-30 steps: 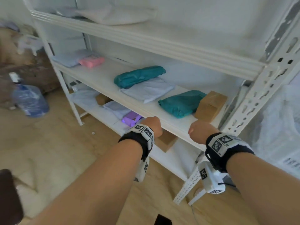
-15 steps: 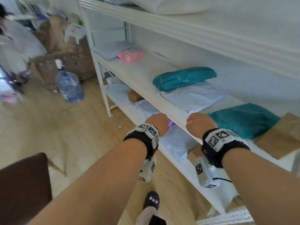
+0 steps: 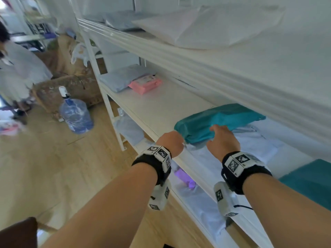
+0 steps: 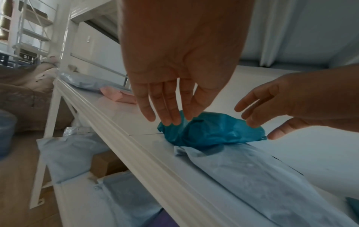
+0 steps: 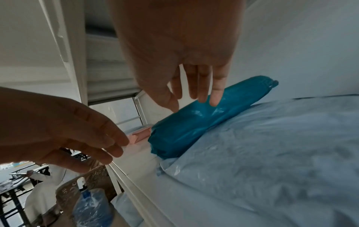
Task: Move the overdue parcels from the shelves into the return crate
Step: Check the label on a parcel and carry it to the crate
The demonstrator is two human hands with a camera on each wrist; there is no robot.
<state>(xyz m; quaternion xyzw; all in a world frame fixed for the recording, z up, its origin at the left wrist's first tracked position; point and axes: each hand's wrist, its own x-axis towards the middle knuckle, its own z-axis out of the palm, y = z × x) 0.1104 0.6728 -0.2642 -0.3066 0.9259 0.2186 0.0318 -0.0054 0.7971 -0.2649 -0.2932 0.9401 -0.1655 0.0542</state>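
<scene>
A long teal parcel (image 3: 223,119) lies on the middle shelf (image 3: 161,108), partly on a flat pale-blue parcel (image 3: 241,151). My left hand (image 3: 172,142) is at the teal parcel's left end. In the left wrist view its straight fingers (image 4: 169,113) reach down to the teal parcel (image 4: 211,132). My right hand (image 3: 221,136) lies over the parcel's near side, its spread fingers (image 5: 202,92) just above the teal parcel (image 5: 204,118). Neither hand grips anything. No crate is in view.
A pink parcel (image 3: 145,84) and a grey-blue one (image 3: 123,77) lie further left on the shelf, another teal parcel (image 3: 308,181) at right. White parcels (image 3: 206,25) fill the top shelf. A purple parcel (image 3: 184,177) is below. A water bottle (image 3: 76,115) and a person (image 3: 16,68) are left.
Both hands have moved up from the shelf's front edge onto the long teal parcel, and their curled fingers have straightened. The view has swung left along the shelves.
</scene>
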